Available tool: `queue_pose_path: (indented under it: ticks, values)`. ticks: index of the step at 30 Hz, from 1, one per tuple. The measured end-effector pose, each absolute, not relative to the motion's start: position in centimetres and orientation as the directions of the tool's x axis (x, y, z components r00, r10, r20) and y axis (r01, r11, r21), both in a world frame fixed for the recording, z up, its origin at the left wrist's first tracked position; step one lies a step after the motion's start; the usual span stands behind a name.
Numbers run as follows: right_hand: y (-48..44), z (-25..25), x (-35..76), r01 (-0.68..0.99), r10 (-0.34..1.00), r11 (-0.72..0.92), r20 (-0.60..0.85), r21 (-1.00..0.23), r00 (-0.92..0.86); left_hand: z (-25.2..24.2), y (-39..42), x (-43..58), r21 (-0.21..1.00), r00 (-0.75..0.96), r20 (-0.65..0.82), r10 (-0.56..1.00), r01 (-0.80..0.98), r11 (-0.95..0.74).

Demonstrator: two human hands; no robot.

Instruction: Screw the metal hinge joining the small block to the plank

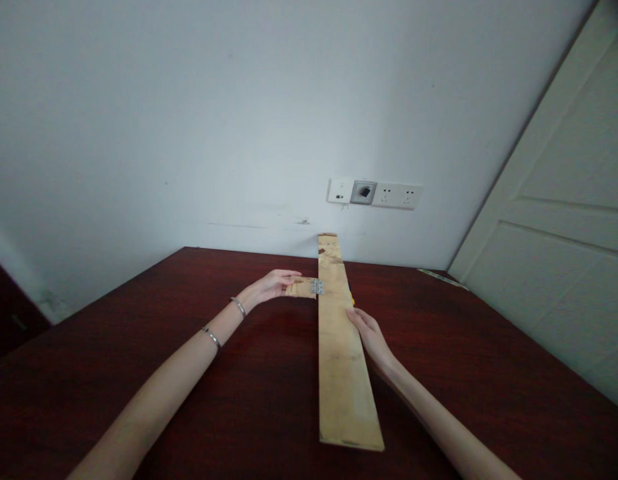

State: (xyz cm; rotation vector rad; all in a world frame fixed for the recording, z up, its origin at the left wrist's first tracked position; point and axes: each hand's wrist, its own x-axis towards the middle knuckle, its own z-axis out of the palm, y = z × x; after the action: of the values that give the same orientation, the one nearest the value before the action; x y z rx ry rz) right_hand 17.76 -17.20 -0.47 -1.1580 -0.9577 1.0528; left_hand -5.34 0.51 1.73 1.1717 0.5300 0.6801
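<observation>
A long, narrow wooden board [341,353] reaches from near me toward the wall. A metal hinge [317,287] joins its left edge to a small wooden piece [303,288]. My left hand [273,285] is closed on the free end of that small piece, thumb and fingers pinching it. On the board's right edge my right hand [371,333] grips, thumb on top and the other fingers partly hidden below. Just beyond it, a small yellow and dark object [352,298] peeks out from behind the board; its kind is hidden.
The dark red wooden table [213,407] spans the foreground. Behind it stands a white wall with a row of sockets [396,195]. A white panelled door [563,267] rises on the right. A thin flat strip [443,279] lies at the table's far right edge.
</observation>
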Motion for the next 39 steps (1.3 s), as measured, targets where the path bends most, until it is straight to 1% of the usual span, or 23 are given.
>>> queue_pose_path:
  ticks: [4,7,11,18,24,28,39]
  values:
    - [-17.2,-0.8,17.9,-0.142,0.975,0.076,0.043,-0.987,0.220,1.7,1.0,-5.3,0.950,0.736,-0.029,0.677,-0.189,0.247]
    - [-17.3,-0.8,17.9,-0.122,0.977,0.070,0.043,-0.990,0.207,1.8,1.2,-4.9,0.944,0.770,-0.080,0.633,-0.145,0.296]
    - [-17.5,-0.6,17.9,-0.083,0.978,0.072,0.054,-0.994,0.201,2.2,1.0,-4.0,0.927,0.789,-0.119,0.603,-0.131,0.353]
    - [-17.6,-0.3,17.7,-0.059,0.976,0.095,0.082,-0.994,0.202,2.4,0.1,-2.8,0.961,0.714,-0.101,0.693,-0.111,0.254]
    - [-17.8,-0.1,17.5,-0.060,0.972,0.098,0.082,-0.993,0.222,2.6,-0.9,-2.2,0.952,0.613,-0.157,0.774,-0.114,0.284]
    - [-17.8,-0.2,17.5,-0.058,0.976,0.091,0.078,-0.994,0.205,2.3,-1.3,-1.8,0.956,0.544,-0.159,0.824,-0.125,0.267]
    - [-17.9,-0.2,17.5,-0.060,0.976,0.097,0.083,-0.993,0.200,2.5,-2.2,-1.2,0.956,0.445,-0.169,0.880,-0.144,0.257]
